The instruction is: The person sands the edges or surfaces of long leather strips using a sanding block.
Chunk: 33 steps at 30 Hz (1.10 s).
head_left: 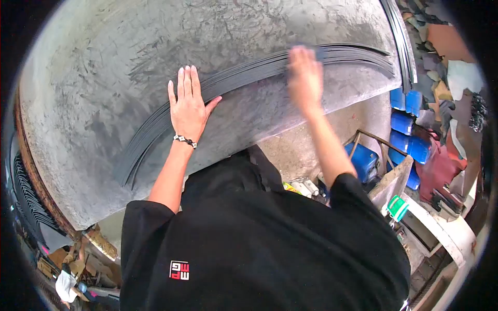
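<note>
A bundle of long, thin dark strips (249, 73) lies side by side across the grey worktable (207, 31), bowed in a wide arc. My left hand (189, 109), with a beaded bracelet at the wrist, rests flat on the left half of the bundle, fingers stretched out. Over the right half is my right hand (305, 80), blurred by motion; a dark bluish patch shows beside its fingertips, too smeared to make out. How its fingers are held cannot be told. At the left end the strips fan apart slightly.
More dark strips (400, 41) hang over the table's right edge. Blue containers (363, 161) stand on the floor at the right, near a metal frame and a green spool (397, 208). Scraps of sheet material (451, 41) lie at the far right. A person (66, 285) is at the lower left.
</note>
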Motion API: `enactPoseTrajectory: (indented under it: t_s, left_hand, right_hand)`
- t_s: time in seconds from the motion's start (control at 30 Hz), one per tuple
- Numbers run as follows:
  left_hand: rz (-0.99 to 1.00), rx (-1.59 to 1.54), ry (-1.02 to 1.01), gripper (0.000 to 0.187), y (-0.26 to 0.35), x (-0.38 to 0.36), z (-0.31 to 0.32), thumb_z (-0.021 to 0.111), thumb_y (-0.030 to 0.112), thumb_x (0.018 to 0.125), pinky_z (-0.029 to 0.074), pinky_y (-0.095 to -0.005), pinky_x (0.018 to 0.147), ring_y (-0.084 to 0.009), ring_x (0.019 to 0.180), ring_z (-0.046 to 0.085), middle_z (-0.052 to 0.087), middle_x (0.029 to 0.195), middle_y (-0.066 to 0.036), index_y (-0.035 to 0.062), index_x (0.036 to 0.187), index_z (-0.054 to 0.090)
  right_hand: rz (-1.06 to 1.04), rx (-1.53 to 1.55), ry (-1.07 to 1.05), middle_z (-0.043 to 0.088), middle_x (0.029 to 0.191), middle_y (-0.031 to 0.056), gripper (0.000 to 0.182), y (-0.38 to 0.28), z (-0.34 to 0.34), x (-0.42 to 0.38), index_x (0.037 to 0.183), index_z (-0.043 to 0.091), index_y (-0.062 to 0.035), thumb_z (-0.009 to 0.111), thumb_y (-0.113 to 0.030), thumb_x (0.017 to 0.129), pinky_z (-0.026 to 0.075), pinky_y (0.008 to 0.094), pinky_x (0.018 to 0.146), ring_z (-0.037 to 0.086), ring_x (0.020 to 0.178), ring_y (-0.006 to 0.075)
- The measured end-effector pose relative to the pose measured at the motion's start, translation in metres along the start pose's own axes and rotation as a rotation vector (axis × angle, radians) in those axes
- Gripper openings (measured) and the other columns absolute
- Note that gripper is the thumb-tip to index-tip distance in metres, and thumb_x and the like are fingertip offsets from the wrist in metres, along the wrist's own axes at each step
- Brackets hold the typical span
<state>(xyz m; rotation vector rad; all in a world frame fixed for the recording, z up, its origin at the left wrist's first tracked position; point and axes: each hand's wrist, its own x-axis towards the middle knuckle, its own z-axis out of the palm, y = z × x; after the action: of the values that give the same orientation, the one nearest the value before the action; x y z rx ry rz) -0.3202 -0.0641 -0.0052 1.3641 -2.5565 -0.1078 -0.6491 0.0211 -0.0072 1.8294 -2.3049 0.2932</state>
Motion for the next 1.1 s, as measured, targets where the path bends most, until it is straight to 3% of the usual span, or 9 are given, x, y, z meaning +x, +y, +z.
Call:
enactPoseTrajectory:
  t_s: [0.07,0.13,0.23,0.33,0.57,0.77,0.93,1.0,1.1]
  left_hand:
    - [0.004,-0.003,0.0,0.109,0.0,-0.001,0.0,0.069,0.067,0.095,0.027,-0.0527,0.133,-0.03,0.163,0.035,0.042,0.173,-0.016,-0.0022,0.17,0.03]
    - [-0.015,-0.007,-0.028,0.11,-0.001,-0.001,-0.001,0.072,0.064,0.094,0.025,-0.0527,0.133,-0.03,0.163,0.034,0.041,0.174,-0.016,-0.0022,0.171,0.029]
    - [-0.02,-0.011,-0.102,0.111,0.004,0.0,-0.008,0.076,0.058,0.092,0.023,-0.0526,0.134,-0.0297,0.165,0.032,0.038,0.175,-0.016,-0.0022,0.171,0.026]
    - [-0.004,0.039,-0.146,0.111,0.002,-0.001,-0.009,0.079,0.052,0.091,0.022,-0.0521,0.135,-0.0295,0.165,0.03,0.035,0.177,-0.015,-0.0021,0.172,0.025]
    - [-0.136,0.021,-0.186,0.112,0.021,0.019,-0.019,0.084,0.064,0.082,0.02,-0.0642,0.131,-0.0344,0.166,0.027,0.035,0.176,-0.017,0.0093,0.169,0.04]
    - [0.108,-0.214,-0.167,0.117,0.18,0.134,0.022,0.087,0.069,0.071,0.023,-0.0638,0.129,-0.0385,0.163,0.031,0.039,0.173,-0.022,0.0124,0.165,0.047]
    - [0.151,-0.064,-0.086,0.07,0.218,0.135,0.073,0.084,0.044,0.089,0.027,-0.0556,0.13,-0.0262,0.16,0.042,0.053,0.168,-0.006,0.0129,0.149,0.065]
    - [0.083,-0.306,-0.058,0.07,0.226,0.139,0.066,0.088,0.044,0.085,0.03,-0.0563,0.128,-0.0255,0.157,0.045,0.058,0.164,-0.005,0.0126,0.143,0.068]
    - [0.079,-0.3,-0.041,0.063,0.226,0.142,0.062,0.087,0.047,0.087,0.033,-0.0521,0.126,-0.0247,0.155,0.05,0.062,0.16,-0.003,0.0136,0.139,0.071]
  right_hand:
    - [0.378,-0.03,0.011,0.05,0.169,0.0125,0.047,0.087,0.009,0.019,0.159,0.057,-0.0155,0.051,-0.029,0.114,0.037,0.0628,0.123,0.044,0.157,0.0371]
    - [0.377,-0.026,-0.161,0.05,0.168,0.0183,0.05,0.054,0.009,0.024,0.159,0.055,-0.0104,0.05,-0.031,0.114,0.037,0.0628,0.123,0.041,0.158,0.04]
    - [0.0,0.18,0.021,0.048,0.168,0.0185,0.058,-0.138,-0.005,-0.029,0.157,0.054,-0.007,0.065,-0.029,0.105,0.028,0.0655,0.128,0.039,0.159,0.0429]
    - [-0.244,0.52,-0.134,0.052,0.166,0.015,0.058,-0.165,-0.009,-0.059,0.152,0.059,-0.0089,0.071,-0.024,0.098,0.025,0.0643,0.131,0.038,0.16,0.0404]
    - [0.463,-0.109,0.01,0.055,0.164,0.015,0.044,0.18,0.001,0.034,0.153,0.061,-0.0101,0.051,-0.026,0.113,0.036,0.0613,0.125,0.043,0.157,0.0391]
    - [0.437,-0.041,0.194,0.053,0.166,0.016,0.045,0.172,0.004,0.045,0.153,0.061,-0.0087,0.052,-0.026,0.113,0.03,0.0617,0.128,0.041,0.158,0.0403]
    - [0.032,0.349,-0.03,0.053,0.165,0.0156,0.05,0.045,-0.006,-0.008,0.152,0.061,-0.0102,0.062,-0.022,0.103,0.028,0.0639,0.129,0.042,0.158,0.0401]
    - [0.026,0.35,-0.153,0.051,0.167,0.0156,0.055,0.104,-0.024,-0.002,0.156,0.058,-0.0116,0.064,-0.017,0.101,0.026,0.0636,0.13,0.04,0.159,0.0397]
    - [0.26,-0.038,0.14,0.055,0.162,0.0156,0.046,0.244,-0.002,0.033,0.15,0.061,-0.0094,0.061,-0.015,0.104,0.036,0.0672,0.122,0.047,0.153,0.0416]
